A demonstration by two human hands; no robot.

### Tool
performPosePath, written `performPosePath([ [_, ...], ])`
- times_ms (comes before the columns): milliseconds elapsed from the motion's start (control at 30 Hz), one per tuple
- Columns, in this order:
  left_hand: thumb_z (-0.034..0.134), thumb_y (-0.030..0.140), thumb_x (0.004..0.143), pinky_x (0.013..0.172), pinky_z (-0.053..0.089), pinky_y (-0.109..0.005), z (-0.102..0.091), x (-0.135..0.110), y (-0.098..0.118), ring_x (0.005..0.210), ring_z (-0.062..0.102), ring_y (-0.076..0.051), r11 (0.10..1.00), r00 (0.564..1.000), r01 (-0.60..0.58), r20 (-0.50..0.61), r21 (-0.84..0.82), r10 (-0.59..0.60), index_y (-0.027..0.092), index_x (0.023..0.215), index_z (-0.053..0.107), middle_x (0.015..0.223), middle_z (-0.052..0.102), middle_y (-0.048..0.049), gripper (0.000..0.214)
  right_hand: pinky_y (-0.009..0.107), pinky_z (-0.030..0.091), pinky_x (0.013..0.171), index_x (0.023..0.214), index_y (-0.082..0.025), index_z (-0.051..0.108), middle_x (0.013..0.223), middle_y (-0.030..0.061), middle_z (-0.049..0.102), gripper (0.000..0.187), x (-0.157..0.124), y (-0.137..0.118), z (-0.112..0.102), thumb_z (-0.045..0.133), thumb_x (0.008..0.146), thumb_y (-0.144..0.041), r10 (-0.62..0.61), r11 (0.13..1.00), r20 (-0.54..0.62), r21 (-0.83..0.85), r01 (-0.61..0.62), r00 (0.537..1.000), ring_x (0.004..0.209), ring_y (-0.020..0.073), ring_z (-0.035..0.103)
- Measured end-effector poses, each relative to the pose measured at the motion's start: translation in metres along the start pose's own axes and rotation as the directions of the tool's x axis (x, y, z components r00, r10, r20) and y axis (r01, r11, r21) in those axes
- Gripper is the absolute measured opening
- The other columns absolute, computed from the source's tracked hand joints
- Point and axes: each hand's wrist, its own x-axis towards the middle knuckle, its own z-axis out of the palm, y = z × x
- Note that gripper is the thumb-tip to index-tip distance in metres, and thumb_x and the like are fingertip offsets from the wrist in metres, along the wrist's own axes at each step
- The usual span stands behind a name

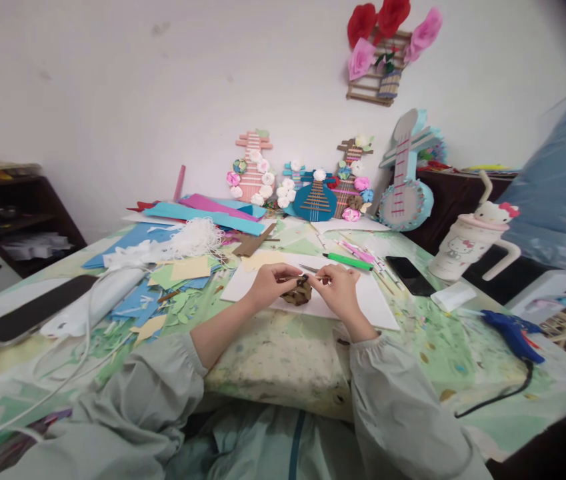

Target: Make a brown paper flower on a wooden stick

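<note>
Over a white sheet of paper, both hands work on a brown crumpled paper flower. My left hand is closed, thumb and fingers pinching the flower's upper left side. From the right, my right hand is also closed, with thumb and fingertips on the flower's upper right edge. A thin pointed metallic tool shows by the right fingertips; its kind and whether it is held I cannot make out. A green pen lies just beyond the right hand.
Left lie paper scraps, white string and a dark phone. Right are another phone, a cup and a blue glue gun with its cord. Decorated paper instruments stand along the wall.
</note>
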Motion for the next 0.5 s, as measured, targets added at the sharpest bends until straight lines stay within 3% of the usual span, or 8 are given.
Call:
performPosePath([
  [167, 0.065, 0.03, 0.072, 0.07, 0.053, -0.028, -0.001, 0.0005, 0.0018, 0.077, 0.066, -0.019, 0.996, 0.999, -0.026, -0.033, 0.082, 0.028, 0.012, 0.087, 0.071, 0.088, 0.071, -0.0096, 0.024, 0.033, 0.019, 0.072, 0.062, -0.019, 0.059, 0.063, -0.0003, 0.061, 0.033, -0.0003, 0.0004, -0.0005, 0.057, 0.08, -0.046, -0.034, 0.999, -0.021, 0.005, 0.034, 0.999, 0.072, 0.0165, 0.052],
  [233, 0.065, 0.03, 0.072, 0.07, 0.051, -0.028, -0.0021, 0.0014, 0.0022, 0.078, 0.064, -0.019, 0.975, 0.995, -0.092, -0.03, 0.201, 0.1, 0.015, 0.084, 0.072, 0.084, 0.071, -0.0079, 0.02, 0.034, 0.019, 0.073, 0.063, -0.019, 0.059, 0.064, -0.0004, 0.06, 0.031, -0.0006, 0.0001, -0.0005, 0.057, 0.08, -0.046, -0.062, 0.998, -0.033, -0.019, 0.061, 0.998, 0.073, 0.0168, 0.051],
  [367, 0.06, 0.02, 0.075, 0.075, 0.045, -0.032, -0.0032, 0.0034, 0.0028, 0.081, 0.058, -0.02, 0.794, 0.943, -0.305, 0.046, 0.526, 0.331, 0.019, 0.078, 0.072, 0.075, 0.07, -0.0067, 0.012, 0.036, 0.019, 0.077, 0.069, -0.02, 0.058, 0.071, 0.001, 0.061, 0.027, -0.0026, -0.0014, 0.0007, 0.057, 0.08, -0.044, -0.146, 0.984, -0.078, -0.111, 0.137, 0.986, 0.079, 0.0189, 0.05],
  [500, 0.057, 0.018, 0.078, 0.08, 0.04, -0.035, -0.0018, 0.0033, 0.0036, 0.082, 0.055, -0.021, 0.693, 0.923, -0.352, 0.11, 0.63, 0.368, 0.018, 0.08, 0.071, 0.077, 0.07, -0.0065, 0.014, 0.037, 0.019, 0.078, 0.074, -0.02, 0.056, 0.076, 0.0029, 0.062, 0.018, -0.0054, -0.004, 0.0027, 0.054, 0.083, -0.035, -0.217, 0.963, -0.099, -0.186, 0.196, 0.971, 0.083, 0.0206, 0.048],
])
